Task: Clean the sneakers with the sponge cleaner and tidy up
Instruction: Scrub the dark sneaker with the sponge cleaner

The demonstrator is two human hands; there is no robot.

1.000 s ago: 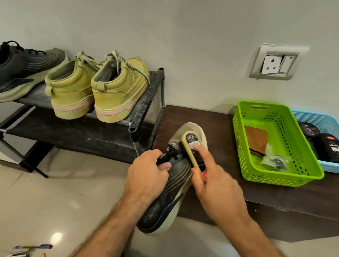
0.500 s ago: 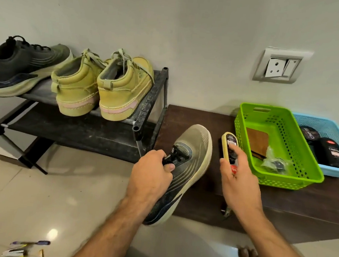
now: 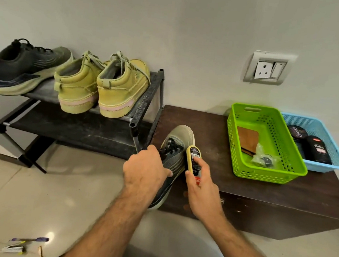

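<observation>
Head view caught the scrubbing step: left hand [image 3: 144, 167] gripped the dark sneaker [image 3: 175, 159]; right hand [image 3: 199, 182] held the sponge cleaner [image 3: 192, 158] beside it; next, probably press sponge to upper.

A black two-tier shoe rack [image 3: 146, 97] stood against the wall. To its right sat a dark wooden cabinet [image 3: 261, 189], low, bearing two baskets side by side and touching. The green basket [image 3: 267, 173] held a brown flat item [image 3: 246, 139] and a clear bag with dark contents [image 3: 265, 158]. The blue basket [image 3: 325, 165] held a round tin [image 3: 297, 131] and a black bottle [image 3: 317, 150]. A wall socket [image 3: 269, 68] was mounted above. Pens [image 3: 29, 239] and small papers lay on the tiled floor [image 3: 35, 194].
</observation>
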